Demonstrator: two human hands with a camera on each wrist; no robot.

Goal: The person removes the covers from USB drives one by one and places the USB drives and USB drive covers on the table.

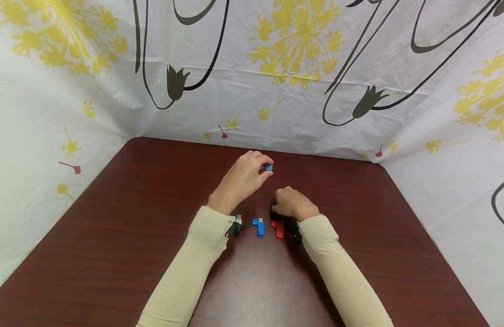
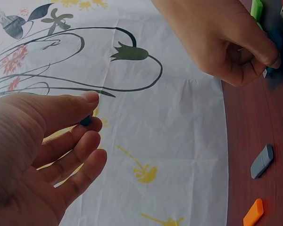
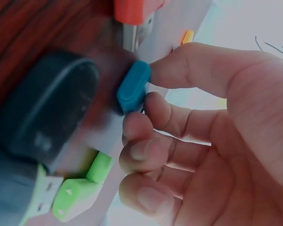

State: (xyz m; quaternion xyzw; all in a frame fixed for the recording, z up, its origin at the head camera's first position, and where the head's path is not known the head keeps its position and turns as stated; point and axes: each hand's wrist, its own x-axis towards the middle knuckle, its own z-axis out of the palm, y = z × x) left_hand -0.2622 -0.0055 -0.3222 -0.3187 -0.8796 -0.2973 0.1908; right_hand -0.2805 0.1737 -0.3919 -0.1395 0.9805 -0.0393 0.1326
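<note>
My left hand (image 1: 244, 177) is raised above the far half of the table and pinches a small blue cap (image 1: 269, 167) between thumb and forefinger. In the left wrist view its other fingers are loosely bent. Lower and to the right, my right hand (image 1: 291, 202) is close to the tabletop. It pinches a teal-blue flash drive (image 3: 134, 87) between thumb and fingertips; the drive is hidden in the head view. Just nearer than that hand lies a red flash drive (image 1: 279, 229) with its cap beside it. A blue flash drive (image 1: 261, 228) lies to its left, its cap alongside.
On the dark red table (image 1: 153, 204), a green flash drive (image 3: 78, 197) lies near a large dark object (image 3: 47, 99). Grey (image 2: 262, 161) and orange (image 2: 253, 213) pieces lie apart. A patterned white sheet (image 1: 235, 91) stands around the far edge and sides.
</note>
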